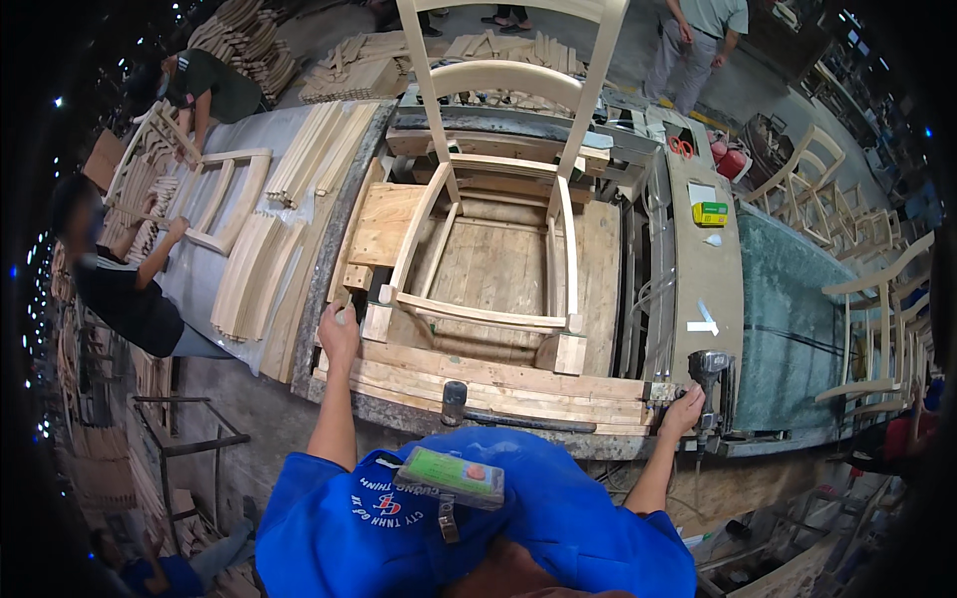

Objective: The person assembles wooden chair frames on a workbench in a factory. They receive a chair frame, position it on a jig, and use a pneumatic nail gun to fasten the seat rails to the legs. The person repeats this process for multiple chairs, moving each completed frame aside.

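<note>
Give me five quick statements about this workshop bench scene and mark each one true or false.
1. An unfinished pale wooden chair frame lies in the wooden jig on the bench. True.
2. The right hand is at a grey pneumatic nail gun. True.
3. The left hand holds orange-handled scissors. False: it rests by the chair frame's front left corner; the scissors lie far off.
4. The chair frame is painted red. False: it is bare pale wood.
5. A small yellow and green box sits on the board to the right. True.
</note>
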Demonstrator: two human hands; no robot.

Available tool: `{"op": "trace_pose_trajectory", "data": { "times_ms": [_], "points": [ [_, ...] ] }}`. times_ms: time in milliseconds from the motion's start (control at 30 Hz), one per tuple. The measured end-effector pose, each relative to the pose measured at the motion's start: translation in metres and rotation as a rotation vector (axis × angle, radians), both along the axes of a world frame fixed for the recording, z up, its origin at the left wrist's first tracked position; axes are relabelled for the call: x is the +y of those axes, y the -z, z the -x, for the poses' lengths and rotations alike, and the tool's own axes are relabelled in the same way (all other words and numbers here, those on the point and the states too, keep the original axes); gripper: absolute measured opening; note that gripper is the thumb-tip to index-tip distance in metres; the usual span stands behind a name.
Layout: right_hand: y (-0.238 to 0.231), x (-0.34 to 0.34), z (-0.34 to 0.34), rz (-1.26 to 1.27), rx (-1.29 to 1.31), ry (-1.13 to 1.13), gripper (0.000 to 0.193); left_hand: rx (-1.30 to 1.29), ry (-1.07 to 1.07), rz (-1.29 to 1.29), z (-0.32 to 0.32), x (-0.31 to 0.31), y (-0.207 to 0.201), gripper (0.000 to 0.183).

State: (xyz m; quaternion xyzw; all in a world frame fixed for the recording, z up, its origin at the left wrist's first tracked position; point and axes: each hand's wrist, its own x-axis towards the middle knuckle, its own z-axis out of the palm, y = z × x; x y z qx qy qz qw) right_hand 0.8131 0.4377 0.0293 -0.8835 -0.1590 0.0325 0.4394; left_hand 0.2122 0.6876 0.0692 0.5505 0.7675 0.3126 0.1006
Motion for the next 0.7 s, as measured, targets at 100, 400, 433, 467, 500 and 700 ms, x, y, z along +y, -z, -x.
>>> {"op": "trace_pose_trajectory", "data": {
  "times_ms": [100, 400, 433, 467, 500, 700],
  "points": [
    [-0.013, 0.004, 0.006, 0.080, -0.011, 0.084, 0.046, -0.058, 0.062, -0.001, -0.008, 0.020, 0.004, 0.039],
    [-0.026, 0.149, 0.064, -0.121, 0.030, -0.490, 0.048, 0.104, 0.362, 0.101, -0.048, 0.124, 0.021, 0.050],
    [-0.017, 0.171, 0.070, -0.021, 0.048, -0.574, 0.051, 0.104, 0.400, 0.172, -0.064, 0.136, 0.027, 0.053],
    [-0.006, 0.194, 0.077, 0.076, 0.071, -0.657, 0.053, 0.108, 0.437, 0.240, -0.075, 0.148, 0.032, 0.057],
    [0.004, 0.226, 0.094, 0.114, 0.137, -0.715, 0.055, 0.223, 0.416, 0.211, -0.069, 0.158, 0.034, 0.067],
    [0.072, 0.317, 0.112, 0.351, 0.097, -0.803, 0.047, 0.353, 0.478, 0.277, -0.108, 0.192, 0.065, 0.080]
  ]
}}
